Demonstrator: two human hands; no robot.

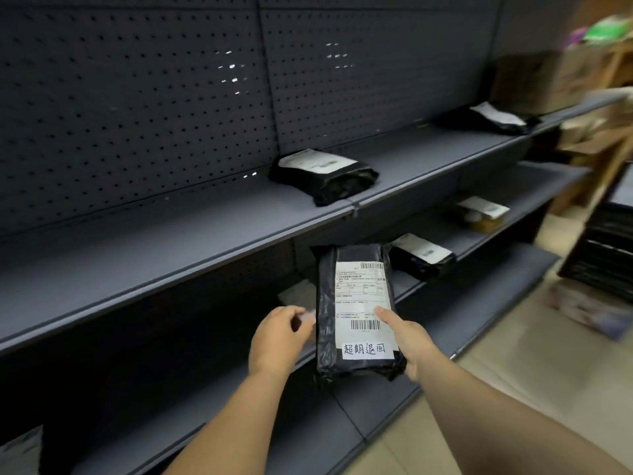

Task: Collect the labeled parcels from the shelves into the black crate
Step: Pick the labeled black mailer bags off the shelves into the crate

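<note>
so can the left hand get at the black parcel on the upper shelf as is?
Probably yes. The left hand holds no parcel, and the black parcel lies near the open shelf front with nothing before it. The right hand is holding another parcel.

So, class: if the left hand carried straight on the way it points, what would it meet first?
Probably the black plastic parcel with the white label, held by the right hand; the left hand points at its near edge, though depth is unclear.

Dark pegboard wall (137, 97), beige tiled floor (513, 382).
</note>
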